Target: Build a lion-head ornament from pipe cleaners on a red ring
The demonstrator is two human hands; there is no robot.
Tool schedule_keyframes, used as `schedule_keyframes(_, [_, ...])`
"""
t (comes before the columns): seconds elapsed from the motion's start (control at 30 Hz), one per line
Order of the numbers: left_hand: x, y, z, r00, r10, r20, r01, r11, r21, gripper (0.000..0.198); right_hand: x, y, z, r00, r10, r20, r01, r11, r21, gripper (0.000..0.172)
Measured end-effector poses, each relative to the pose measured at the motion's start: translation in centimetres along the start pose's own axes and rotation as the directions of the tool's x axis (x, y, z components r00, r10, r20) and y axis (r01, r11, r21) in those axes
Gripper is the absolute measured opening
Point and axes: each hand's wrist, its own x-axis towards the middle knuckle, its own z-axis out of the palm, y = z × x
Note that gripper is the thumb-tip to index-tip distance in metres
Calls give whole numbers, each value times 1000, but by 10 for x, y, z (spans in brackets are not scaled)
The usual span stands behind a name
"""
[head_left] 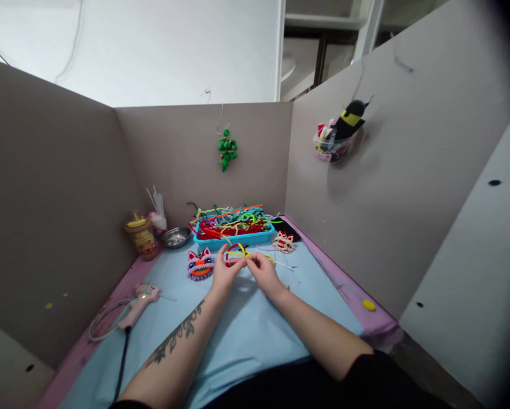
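My left hand [226,270] and my right hand [262,271] meet over the middle of the table, fingertips pinched together. Between them are bent pipe cleaners [241,251] in yellow and red, curved into a loop. Both hands grip this piece, and the fingers hide part of it. Left of my left hand lies a lion-like face [200,266] of purple, pink and orange pipe cleaners. Beyond my right hand is a cream and red pipe-cleaner face [284,242].
A blue basket [221,244] heaped with coloured pipe cleaners stands at the back. A pink glue gun [141,307] with its cord lies left, near a metal bowl [176,237] and a lidded cup [142,237]. Partition walls enclose the table; a plastic tub [323,154] hangs right.
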Motion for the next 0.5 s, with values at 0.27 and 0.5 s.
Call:
schedule_keyframes(0.27, [8,-3,-7,999,-39,-10,39,999,17,89,0,-2,-3,999,-29,-22,28,999,-14,13])
schedule_keyframes(0.5, [9,-1,-10,990,-67,124,66,998,8,96,10,-3,-15,991,-110,-76,97,982,-161,15])
